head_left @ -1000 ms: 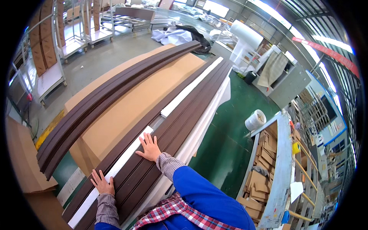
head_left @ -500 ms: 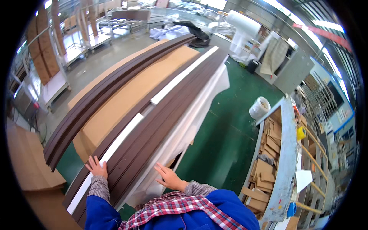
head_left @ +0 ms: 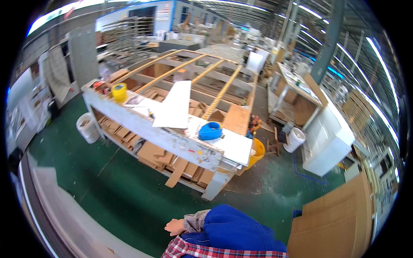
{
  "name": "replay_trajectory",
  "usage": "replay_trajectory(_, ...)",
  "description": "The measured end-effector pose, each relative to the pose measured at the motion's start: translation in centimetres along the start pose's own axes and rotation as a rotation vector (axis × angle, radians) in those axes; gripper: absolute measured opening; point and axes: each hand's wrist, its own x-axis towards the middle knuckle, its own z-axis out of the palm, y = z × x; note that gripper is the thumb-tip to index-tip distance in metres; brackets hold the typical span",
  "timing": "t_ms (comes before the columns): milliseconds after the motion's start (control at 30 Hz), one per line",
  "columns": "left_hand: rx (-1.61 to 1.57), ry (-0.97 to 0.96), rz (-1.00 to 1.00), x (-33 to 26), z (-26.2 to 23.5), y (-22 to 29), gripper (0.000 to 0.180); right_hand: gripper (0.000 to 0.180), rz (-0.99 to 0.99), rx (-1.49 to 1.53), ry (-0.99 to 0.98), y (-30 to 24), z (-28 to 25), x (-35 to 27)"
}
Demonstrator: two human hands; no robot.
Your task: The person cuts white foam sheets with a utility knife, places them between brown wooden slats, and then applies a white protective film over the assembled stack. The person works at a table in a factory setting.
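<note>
The right hand (head_left: pixel 174 226) is near, over the green floor (head_left: pixel 129 198). It looks small, so I cannot tell how far its fingers are spread, but I see nothing in it. The left hand is out of sight, so I cannot tell what it does. At the near left is a long dark board (head_left: pixel 38 206), with a thin white sheet (head_left: pixel 81 230) along its right side. Farther off stands a worn work table (head_left: pixel 172 141), with brown cardboard pieces (head_left: pixel 150 155) under its top. On it are a yellow tape roll (head_left: pixel 119 93) on the left, a white panel (head_left: pixel 174 107) in the middle and a blue tape holder (head_left: pixel 210 131) on the right.
</note>
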Motion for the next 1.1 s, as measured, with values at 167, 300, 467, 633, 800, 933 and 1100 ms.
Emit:
replay_trajectory(167, -0.072, -0.114, 0.164, 3.3, 4.1, 6.5, 0.047, 0.037, 0.298, 0.209, 0.245, 4.7, 1.1, -6.5)
replay_trajectory(300, -0.067, -0.263, 0.238, 5.1, 10.3, 8.1, 0.048, 0.045, 0.400, 0.331, 0.142, 5.8, 1.6, -7.1)
replay_trajectory(467, -0.158, -0.779, 0.118, 6.8, 14.0, 16.5, 0.042, 0.047, 0.448, 0.494, 0.402, 7.9, 0.6, -7.5)
replay_trajectory(633, -0.320, -0.907, 0.121, 6.1, 21.9, 18.1, 0.043, 0.027, 0.361, 0.419, 0.896, 9.9, -11.1, -4.0)
replay_trajectory(800, -0.355, -1.036, 0.026, 11.2, 24.3, 20.5, 0.043, 0.015, 0.435, 0.492, 1.442, 11.4, -26.4, -2.0)
replay_trajectory(933, -0.383, -1.035, -0.038, 16.1, 29.0, 21.7, 0.041, 0.019, 0.370, 0.424, 1.476, 12.5, -35.3, -0.2)
replay_trajectory(1100, -0.513, -1.017, 0.035, 19.1, 32.7, 25.4, 0.042, 0.030, 0.360, 0.198, 1.172, 12.9, -43.1, 2.3)
